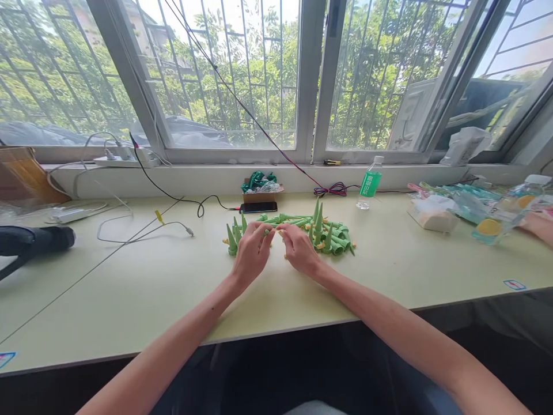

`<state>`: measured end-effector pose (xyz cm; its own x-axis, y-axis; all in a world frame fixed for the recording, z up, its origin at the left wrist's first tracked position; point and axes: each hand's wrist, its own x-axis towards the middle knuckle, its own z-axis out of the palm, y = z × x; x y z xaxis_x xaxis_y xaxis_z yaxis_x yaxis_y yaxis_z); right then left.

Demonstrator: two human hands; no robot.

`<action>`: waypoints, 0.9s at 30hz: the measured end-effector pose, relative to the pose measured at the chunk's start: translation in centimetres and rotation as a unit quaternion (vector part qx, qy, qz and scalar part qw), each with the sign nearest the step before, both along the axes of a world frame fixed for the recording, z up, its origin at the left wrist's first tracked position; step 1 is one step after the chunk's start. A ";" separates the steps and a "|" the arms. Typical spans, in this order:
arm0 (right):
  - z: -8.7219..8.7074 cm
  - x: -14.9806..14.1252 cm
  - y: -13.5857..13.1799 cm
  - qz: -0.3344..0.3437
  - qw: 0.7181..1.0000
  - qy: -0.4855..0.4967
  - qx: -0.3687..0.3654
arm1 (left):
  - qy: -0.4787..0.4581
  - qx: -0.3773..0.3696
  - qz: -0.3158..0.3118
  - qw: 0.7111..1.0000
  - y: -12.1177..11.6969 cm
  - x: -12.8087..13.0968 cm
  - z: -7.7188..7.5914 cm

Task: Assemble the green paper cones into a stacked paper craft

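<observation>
My left hand (253, 252) and my right hand (299, 251) meet over the pale table (173, 288), fingertips pinched together on a small green cone piece (271, 230) held between them. Behind the hands lies a heap of green cone-shaped plastic spikes (334, 236), some lying flat, some upright. A few upright green spikes (233, 237) with yellow bases stand just left of my left hand. What exactly sits inside the fingers is partly hidden.
A black phone (258, 207) and a small cardboard box of green bits (259, 185) lie behind the heap. A green-labelled water bottle (370, 183) stands to the right. Cables (142, 227) and a power strip (125, 158) lie left; bags (453, 204) clutter the right, where another person's hand (538, 226) shows.
</observation>
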<state>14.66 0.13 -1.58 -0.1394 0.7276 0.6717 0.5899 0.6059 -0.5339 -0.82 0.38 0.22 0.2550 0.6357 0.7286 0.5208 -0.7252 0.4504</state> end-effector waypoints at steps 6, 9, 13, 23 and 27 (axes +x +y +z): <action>0.0 0.0 -0.1 0.013 1.000 0.021 -0.010 | -0.014 -0.016 -0.023 1.000 0.1 0.0 -0.2; 0.1 0.0 -0.2 0.031 0.998 0.047 -0.032 | -0.015 -0.014 -0.027 0.999 0.1 0.1 -0.2; 0.3 0.0 -0.3 0.051 0.995 0.074 -0.044 | -0.011 -0.001 -0.026 1.000 0.1 0.1 -0.2; 0.3 -0.1 -0.5 0.072 0.991 0.098 -0.055 | -0.033 -0.004 -0.034 0.999 -0.3 0.1 0.1; 0.4 -0.1 -0.6 0.061 0.991 0.102 -0.055 | -0.043 -0.003 -0.035 0.998 -0.4 0.2 0.2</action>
<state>14.59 -0.47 -1.20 -0.1005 0.7846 0.6118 0.3878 0.5972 -0.7021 -0.65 -0.07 0.40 0.2351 0.6223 0.7466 0.4276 -0.7560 0.4956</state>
